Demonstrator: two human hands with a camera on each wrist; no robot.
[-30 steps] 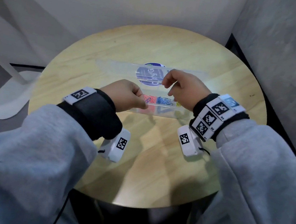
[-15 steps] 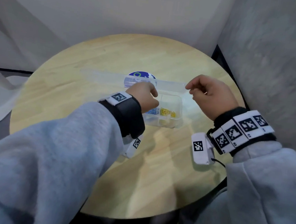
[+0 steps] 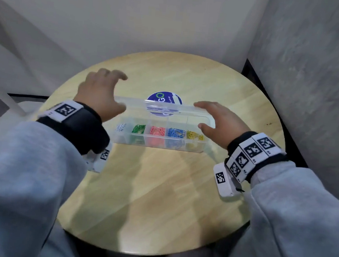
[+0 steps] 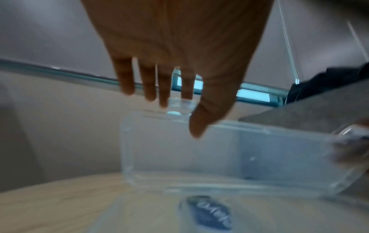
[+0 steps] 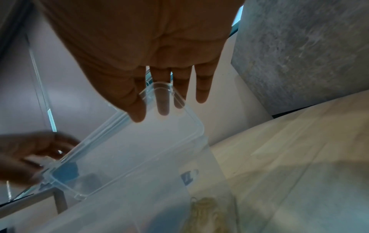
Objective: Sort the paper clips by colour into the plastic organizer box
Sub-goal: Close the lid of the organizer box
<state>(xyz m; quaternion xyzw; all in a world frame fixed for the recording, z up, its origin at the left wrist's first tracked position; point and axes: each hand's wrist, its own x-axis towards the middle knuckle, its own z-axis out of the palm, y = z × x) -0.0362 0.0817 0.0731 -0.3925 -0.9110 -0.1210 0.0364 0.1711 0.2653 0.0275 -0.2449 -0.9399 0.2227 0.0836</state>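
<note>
Fingers (image 3: pixel 111 74) of the left hand (image 3: pixel 98 95) are spread at one end of the clear lid (image 3: pixel 166 107), the right hand (image 3: pixel 221 121) open at the other; neither grips. Below it the organizer box (image 3: pixel 158 142) holds paper clips (image 3: pixel 158 131) in colour rows, mid-table (image 3: pixel 158 190), before a blue sticker (image 3: pixel 164 97).

Both forearms reach forward in grey sleeves with marker bands on the wrists. The left hand (image 3: pixel 100 94) is raised, palm down, its fingers (image 4: pixel 148 82) spread and loosely bent. The right hand (image 3: pixel 220 121) sits lower, fingers (image 5: pixel 202 85) straight and relaxed.
</note>
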